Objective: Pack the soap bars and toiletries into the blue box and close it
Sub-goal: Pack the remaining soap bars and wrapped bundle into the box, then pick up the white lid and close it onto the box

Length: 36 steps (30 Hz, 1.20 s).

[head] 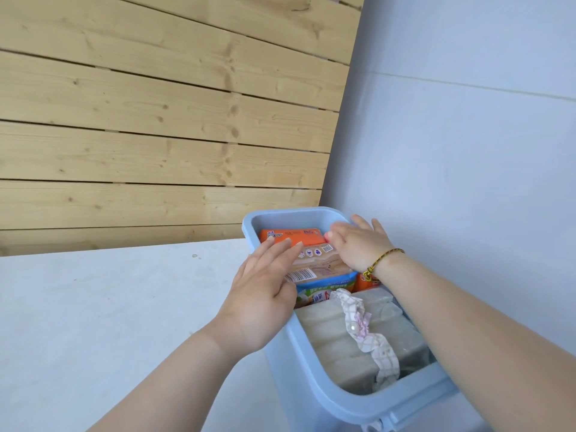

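Blue box (pixel 280 385) sits at right edge of white table (pixel 109 307), by wall. Tan pack (pixel 324 263) lies at box's far end, overlapping orange pack (pixel 293 235); soap bars (pixel 336 335) fill near end. Left hand (pixel 265 294) flat, fingers straight, pressing pack; right hand (pixel 358 244) spread on its far right corner. Imo push both sides evenly till it's below rim. Lid not in shot, near corner cropped, layers underneath hidden.

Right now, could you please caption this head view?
Left hand and right hand rest on a soap pack in the open blue box.
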Available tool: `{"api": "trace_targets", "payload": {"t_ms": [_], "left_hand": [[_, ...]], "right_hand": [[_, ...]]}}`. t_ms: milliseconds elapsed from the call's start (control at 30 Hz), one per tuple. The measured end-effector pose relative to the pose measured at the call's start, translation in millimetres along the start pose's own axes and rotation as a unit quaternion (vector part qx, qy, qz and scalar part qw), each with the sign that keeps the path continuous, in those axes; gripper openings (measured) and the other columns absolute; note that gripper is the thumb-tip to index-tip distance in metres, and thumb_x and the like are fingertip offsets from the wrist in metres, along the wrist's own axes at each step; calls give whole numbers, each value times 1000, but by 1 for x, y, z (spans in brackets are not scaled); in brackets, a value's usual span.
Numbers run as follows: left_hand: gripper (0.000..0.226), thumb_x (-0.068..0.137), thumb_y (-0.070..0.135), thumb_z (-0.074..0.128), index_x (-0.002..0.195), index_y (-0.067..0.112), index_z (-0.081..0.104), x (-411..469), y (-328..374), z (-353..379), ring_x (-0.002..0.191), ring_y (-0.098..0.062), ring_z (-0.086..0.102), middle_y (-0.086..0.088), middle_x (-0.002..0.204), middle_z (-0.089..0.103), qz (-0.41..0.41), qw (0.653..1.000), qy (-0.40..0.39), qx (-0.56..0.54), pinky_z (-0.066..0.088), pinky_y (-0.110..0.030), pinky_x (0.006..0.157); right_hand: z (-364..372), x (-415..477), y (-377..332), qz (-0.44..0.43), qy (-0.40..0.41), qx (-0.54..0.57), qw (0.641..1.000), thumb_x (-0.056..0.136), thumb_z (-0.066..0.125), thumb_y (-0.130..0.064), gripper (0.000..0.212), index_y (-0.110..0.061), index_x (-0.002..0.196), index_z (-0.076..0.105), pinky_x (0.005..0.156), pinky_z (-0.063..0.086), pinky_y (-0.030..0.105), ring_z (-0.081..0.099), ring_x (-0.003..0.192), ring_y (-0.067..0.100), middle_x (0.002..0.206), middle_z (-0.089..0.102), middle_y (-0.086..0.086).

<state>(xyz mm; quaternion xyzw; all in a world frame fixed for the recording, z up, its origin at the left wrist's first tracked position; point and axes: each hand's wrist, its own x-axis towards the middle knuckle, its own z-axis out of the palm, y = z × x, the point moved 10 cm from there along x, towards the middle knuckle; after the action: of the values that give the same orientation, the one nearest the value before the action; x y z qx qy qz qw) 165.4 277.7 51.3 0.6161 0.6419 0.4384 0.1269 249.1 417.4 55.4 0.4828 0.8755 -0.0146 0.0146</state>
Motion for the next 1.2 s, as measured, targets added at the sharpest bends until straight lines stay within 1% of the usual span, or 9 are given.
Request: {"api": "trace_targets", "payload": {"t_ms": [100,300,433,567,700,800,933,1033,1200], "left_hand": [[54,87,13,30,138,28,22,0,1,0,135,3,1,11,150,18,7,1000,6,-2,-4,-9,105],[60,88,3,36,141,21,14,-2,-2,-2,125,10,-5,23,133,4,0,999,37,-33,-12,12,87],[59,89,4,37,141,20,14,1,-4,-2,125,9,-3,22,134,5,-4,999,42,-29,-13,11,88],[62,88,10,41,141,21,12,-2,-9,-3,134,2,-3,8,152,7,-48,997,49,-42,-5,-10,104],[66,88,27,49,142,22,11,-13,-16,-11,134,3,6,11,148,14,-92,991,51,-79,3,-13,106],[62,88,31,47,141,26,15,-32,-22,-32,122,5,25,22,130,26,-105,985,53,-124,17,-7,95],[38,89,23,47,126,32,42,-86,-60,-109,100,3,49,17,111,53,-149,966,186,-100,35,3,72],[20,88,16,48,102,25,60,-161,-111,-175,99,-11,55,4,103,65,-251,925,285,-29,38,-17,76],[24,85,9,53,106,10,63,-270,-158,-246,119,-29,48,-11,124,59,-356,850,366,127,35,-38,94]], "right_hand": [[-12,-11,-14,-49,74,96,991,97,23,-36,57,-14,146,6,117,-4,33,-4,145,16,158,2,3],[35,-13,-24,-53,-93,93,990,95,22,-45,65,-13,146,0,118,-2,32,-8,145,18,157,-8,5],[36,-9,-26,-62,-117,62,989,96,19,-44,63,-11,146,0,117,-3,31,-7,145,18,158,-5,7],[30,-14,-27,-44,-92,65,993,96,22,-43,61,-14,147,4,118,1,32,-4,145,19,158,-3,7],[-12,-32,-40,-65,23,74,995,93,41,-31,56,-13,143,23,116,15,30,17,142,23,156,14,10],[-50,-57,-66,-102,108,193,970,91,46,-16,36,-12,126,51,96,29,15,48,123,18,139,49,5],[-70,-102,-143,-188,167,301,920,88,49,-11,25,-13,106,67,80,37,13,61,100,12,109,70,1],[-26,-121,-218,-236,92,355,900,88,49,-12,25,-13,107,66,87,42,18,62,99,12,108,71,1],[96,-133,-325,-200,-146,424,871,91,44,-7,37,-5,127,49,97,37,18,53,120,18,133,54,11]]}}
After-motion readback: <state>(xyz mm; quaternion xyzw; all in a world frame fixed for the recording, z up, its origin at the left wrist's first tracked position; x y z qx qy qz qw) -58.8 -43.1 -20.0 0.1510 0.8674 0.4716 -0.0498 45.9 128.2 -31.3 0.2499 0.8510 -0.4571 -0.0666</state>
